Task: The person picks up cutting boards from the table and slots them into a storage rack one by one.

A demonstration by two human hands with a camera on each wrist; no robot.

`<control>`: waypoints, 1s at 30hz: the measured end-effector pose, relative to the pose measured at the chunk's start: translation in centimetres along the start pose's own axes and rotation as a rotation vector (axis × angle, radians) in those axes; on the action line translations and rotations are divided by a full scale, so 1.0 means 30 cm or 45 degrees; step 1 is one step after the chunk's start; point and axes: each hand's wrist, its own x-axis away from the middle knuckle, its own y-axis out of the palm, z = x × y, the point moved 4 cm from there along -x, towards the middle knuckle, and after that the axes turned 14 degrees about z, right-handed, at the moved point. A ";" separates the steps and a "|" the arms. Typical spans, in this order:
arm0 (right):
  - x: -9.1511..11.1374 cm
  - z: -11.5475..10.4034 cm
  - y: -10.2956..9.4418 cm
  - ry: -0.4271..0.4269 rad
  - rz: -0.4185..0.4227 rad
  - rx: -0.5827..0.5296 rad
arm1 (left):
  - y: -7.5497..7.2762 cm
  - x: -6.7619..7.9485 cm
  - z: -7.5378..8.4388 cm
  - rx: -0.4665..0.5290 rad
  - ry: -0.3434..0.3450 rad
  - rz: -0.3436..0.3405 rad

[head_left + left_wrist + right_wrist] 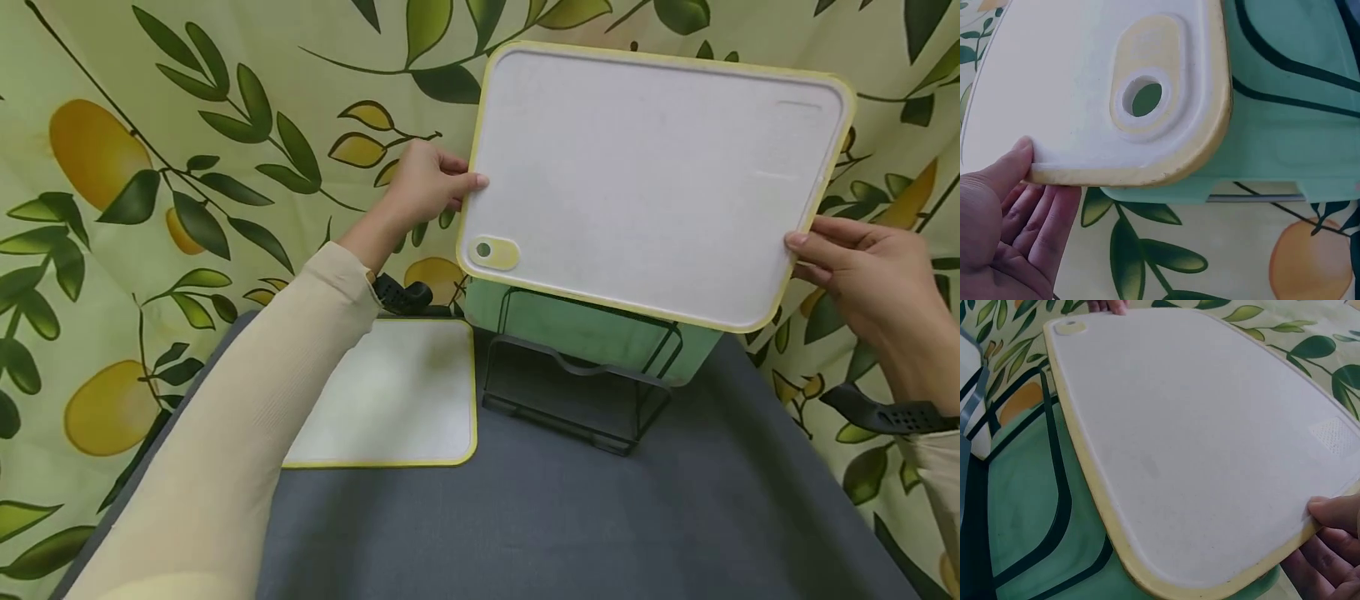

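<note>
A white cutting board point(645, 183) with a yellow rim is held up, slightly tilted, above a black wire rack point(577, 387). At its left edge my left hand point(431, 179) pinches the rim, thumb on the front face and fingers behind. The right hand point(862, 267) grips the opposite edge the same way. Near the board's lower left corner is a yellow patch with a round hole point(1146, 100), seen close in the left wrist view. Behind the rack stands a green board or panel point(1029, 487), partly covered by the raised board.
A second white board with a yellow rim point(405, 400) lies on the dark grey tablecloth point(525, 525), left of the rack and partly behind my left sleeve. A leaf-and-fruit patterned curtain point(225, 167) hangs behind the table. Both wrists wear black straps point(885, 412).
</note>
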 end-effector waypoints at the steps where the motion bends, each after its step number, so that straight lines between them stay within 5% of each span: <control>1: -0.002 -0.003 0.000 0.006 0.003 -0.009 | 0.002 -0.005 0.002 0.000 0.009 0.000; 11: -0.017 -0.003 0.005 -0.016 0.027 0.029 | 0.025 -0.032 -0.015 0.094 0.091 0.043; 30: 0.004 0.050 0.014 -0.040 0.062 -0.129 | 0.064 -0.037 -0.058 0.124 0.131 0.068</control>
